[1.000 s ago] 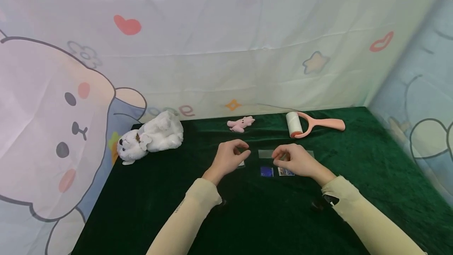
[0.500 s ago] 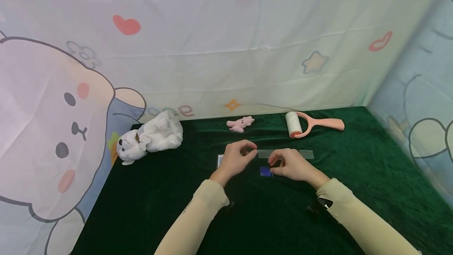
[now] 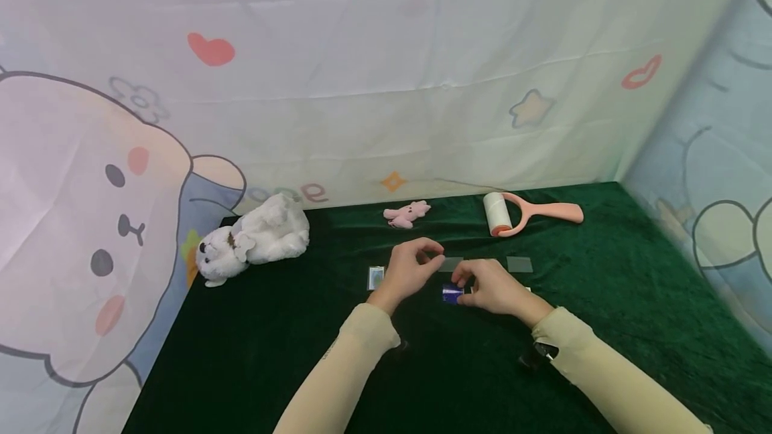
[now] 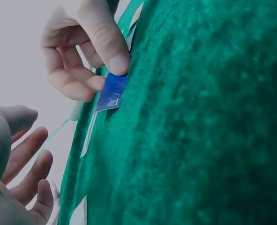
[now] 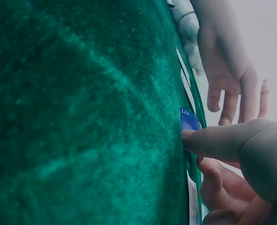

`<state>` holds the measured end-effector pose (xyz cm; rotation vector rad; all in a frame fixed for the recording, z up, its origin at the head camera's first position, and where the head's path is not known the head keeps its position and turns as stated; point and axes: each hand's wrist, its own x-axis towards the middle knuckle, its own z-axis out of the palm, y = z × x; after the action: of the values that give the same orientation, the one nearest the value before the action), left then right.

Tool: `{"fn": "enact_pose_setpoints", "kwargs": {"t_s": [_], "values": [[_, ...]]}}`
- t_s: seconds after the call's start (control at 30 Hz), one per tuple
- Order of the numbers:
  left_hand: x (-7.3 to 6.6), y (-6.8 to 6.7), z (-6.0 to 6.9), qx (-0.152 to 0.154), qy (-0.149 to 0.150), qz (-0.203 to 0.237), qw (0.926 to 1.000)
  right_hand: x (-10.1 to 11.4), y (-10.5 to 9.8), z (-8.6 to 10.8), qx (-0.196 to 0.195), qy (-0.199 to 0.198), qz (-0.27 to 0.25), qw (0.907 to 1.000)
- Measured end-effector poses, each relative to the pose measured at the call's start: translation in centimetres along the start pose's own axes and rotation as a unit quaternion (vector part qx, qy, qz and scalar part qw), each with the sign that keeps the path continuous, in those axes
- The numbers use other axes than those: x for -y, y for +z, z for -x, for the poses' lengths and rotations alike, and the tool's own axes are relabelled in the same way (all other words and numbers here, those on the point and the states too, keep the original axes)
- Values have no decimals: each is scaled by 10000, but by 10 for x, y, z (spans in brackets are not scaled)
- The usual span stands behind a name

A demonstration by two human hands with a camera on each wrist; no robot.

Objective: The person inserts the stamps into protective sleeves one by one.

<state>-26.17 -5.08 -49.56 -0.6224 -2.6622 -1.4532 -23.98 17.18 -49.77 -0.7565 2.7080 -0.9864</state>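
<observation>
A small blue postage stamp with perforated edges lifts slightly off the green cloth, its near edge pinched by the thumb and fingers of my right hand. The number on the blue stamp shows in the right wrist view. My left hand hovers just left of it, fingers loosely bent, holding nothing. Beyond the hands lie two clear strips, one left and one right. To the left of my left hand is a small pale-bordered stamp. Another piece is mostly hidden behind my right hand.
A pink lint roller with a white roll lies at the back right. Near the back edge sits a small pink plush toy, and a white plush bear lies at the left. A printed curtain hangs behind the table.
Both hands have shifted: the left a little rightward, uncovering the pale-bordered stamp, and the right leftward onto the blue stamp, which it now pinches and tilts.
</observation>
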Motion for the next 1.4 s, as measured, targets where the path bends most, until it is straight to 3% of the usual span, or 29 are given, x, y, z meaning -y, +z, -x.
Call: {"fn": "enact_pose_setpoints", "kwargs": {"t_s": [0.27, 0.53, 0.87, 1.13, 1.4], "values": [[3, 9, -9, 149, -81, -268, 9995, 1, -3, -1, 103, 74, -70, 9999], [3, 10, -18, 390, -153, -633, 9971, -1, -9, 0, 267, -163, -250, 9992], [2, 15, -20, 855, -395, -1470, 9846, -8, -26, 9, 306, -262, -976, 9944], [-1, 20, -23, 865, -383, -1594, 9827, -14, -41, 17, 45, 112, -1038, 9945], [-3, 24, -23, 551, -458, -1693, 9830, -20, -46, 22, -87, 196, -1282, 9915]]}}
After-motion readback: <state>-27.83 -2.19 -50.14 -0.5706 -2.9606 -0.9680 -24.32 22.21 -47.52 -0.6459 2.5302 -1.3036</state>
